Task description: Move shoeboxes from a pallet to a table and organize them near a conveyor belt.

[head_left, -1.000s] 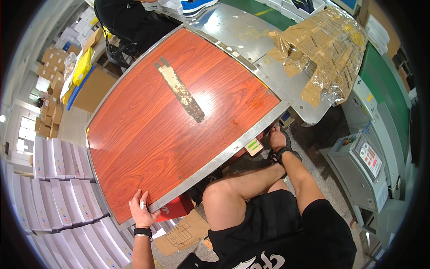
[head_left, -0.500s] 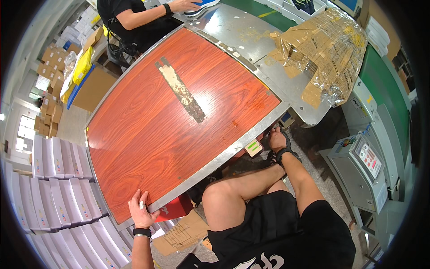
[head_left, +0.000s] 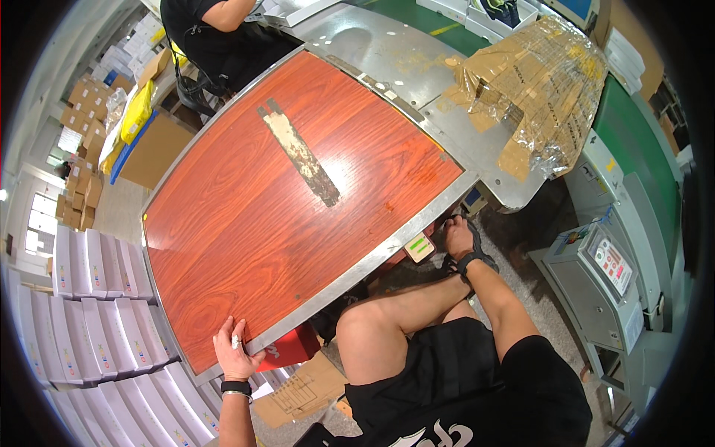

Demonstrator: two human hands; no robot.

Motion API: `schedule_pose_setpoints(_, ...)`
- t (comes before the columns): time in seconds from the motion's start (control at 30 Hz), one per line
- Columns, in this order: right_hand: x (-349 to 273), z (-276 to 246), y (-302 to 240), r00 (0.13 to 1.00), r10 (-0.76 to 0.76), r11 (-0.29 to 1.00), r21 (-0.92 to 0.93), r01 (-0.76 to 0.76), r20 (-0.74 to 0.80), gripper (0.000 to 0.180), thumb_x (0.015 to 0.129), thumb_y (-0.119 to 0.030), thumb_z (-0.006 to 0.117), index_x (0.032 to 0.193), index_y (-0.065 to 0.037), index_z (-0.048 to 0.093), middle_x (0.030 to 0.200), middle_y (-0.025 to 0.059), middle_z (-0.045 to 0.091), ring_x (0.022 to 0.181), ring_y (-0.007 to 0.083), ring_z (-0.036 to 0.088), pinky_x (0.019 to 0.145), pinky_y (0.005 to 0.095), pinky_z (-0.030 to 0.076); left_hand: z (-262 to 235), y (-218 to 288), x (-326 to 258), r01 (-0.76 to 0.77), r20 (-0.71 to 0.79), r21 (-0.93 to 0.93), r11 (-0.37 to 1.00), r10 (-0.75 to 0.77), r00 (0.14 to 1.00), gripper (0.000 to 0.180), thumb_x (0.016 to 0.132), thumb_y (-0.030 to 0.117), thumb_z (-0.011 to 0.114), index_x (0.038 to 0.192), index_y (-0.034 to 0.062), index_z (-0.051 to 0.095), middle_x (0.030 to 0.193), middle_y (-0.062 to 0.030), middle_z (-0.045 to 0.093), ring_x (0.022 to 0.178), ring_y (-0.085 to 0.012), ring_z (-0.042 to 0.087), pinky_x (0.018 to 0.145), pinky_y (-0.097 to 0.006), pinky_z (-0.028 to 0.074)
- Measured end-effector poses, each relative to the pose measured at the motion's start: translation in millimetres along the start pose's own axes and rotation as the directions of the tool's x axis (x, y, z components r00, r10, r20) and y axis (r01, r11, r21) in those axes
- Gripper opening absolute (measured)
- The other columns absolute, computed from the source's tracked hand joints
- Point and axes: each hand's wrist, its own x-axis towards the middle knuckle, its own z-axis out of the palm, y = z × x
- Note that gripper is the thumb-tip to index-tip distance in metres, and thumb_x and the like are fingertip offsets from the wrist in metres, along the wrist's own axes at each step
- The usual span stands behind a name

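My left hand point(head_left: 234, 350) rests on the metal rim point(head_left: 357, 272) at the near corner of a big red wood-grain table, fingers laid loosely on the edge and holding nothing. It has a ring and a black wristband. My right hand is not in view. A worn pale strip point(head_left: 302, 153) runs across the middle of the tabletop. My bare knee point(head_left: 365, 328) and sandalled foot point(head_left: 462, 242) show below the table's edge.
Another person in black point(head_left: 216, 37) sits at the far end. A pile of flattened cardboard in plastic wrap point(head_left: 536, 89) lies on the grey metal surface to the right. A grey machine with a control panel point(head_left: 607, 264) stands right; white boxes point(head_left: 89, 328) are stacked left; a red box point(head_left: 294, 346) sits under the table.
My left hand has stayed on the table's edge. The person at the far end has pulled an arm back from a blue thing.
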Motion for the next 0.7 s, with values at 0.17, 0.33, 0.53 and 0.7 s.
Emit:
schedule_pose_setpoints(0.17,-3,-6,-3,1.0,0.017,0.999,-0.038,-0.017,0.006,0.023,0.075,-0.01,0.047,0.096,-0.003,0.051,0.098,0.0121,0.046,0.094,0.0277,0.046,0.072,0.0332,0.047,1,-1,-1,-0.016,-0.016,-0.005,1.0,0.016,1.0,0.074,0.037,0.015,0.071,0.108,0.0101,0.051,0.112,-0.0168,0.045,0.098,-0.0323,0.045,0.082,-0.041,0.037)
schedule_pose_setpoints(0.33,-4,-7,-2,0.999,0.036,0.998,-0.06,-0.035,0.012,0.023,0.075,-0.012,0.048,0.097,-0.004,0.051,0.098,0.0114,0.047,0.095,0.0271,0.046,0.074,0.0343,0.046,-1,2,0,-0.006,-0.009,-0.006,1.0,0.006,1.0,0.073,0.037,0.016,0.071,0.107,0.0101,0.051,0.111,-0.0172,0.045,0.097,-0.0327,0.046,0.082,-0.041,0.037)
schedule_pose_setpoints(0.53,-4,-10,-5,0.997,0.072,0.994,-0.083,-0.07,0.029,0.022,0.078,-0.014,0.046,0.097,-0.004,0.051,0.098,0.0118,0.047,0.095,0.0268,0.047,0.075,0.035,0.045,-1,1,0,-0.011,-0.018,-0.006,1.0,0.011,1.0,0.073,0.037,0.016,0.071,0.107,0.01,0.051,0.112,-0.0172,0.045,0.098,-0.0325,0.045,0.083,-0.041,0.037)
schedule_pose_setpoints(0.7,-1,6,8,0.995,0.024,0.995,-0.097,-0.034,-0.098,0.02,0.076,-0.017,0.046,0.086,-0.002,0.053,0.088,0.0146,0.05,0.086,0.0302,0.05,0.068,0.038,0.046,-1,2,1,-0.005,-0.009,-0.009,1.0,0.005,1.0,0.073,0.037,0.016,0.07,0.108,0.0099,0.051,0.112,-0.0173,0.045,0.098,-0.0324,0.045,0.083,-0.042,0.036)
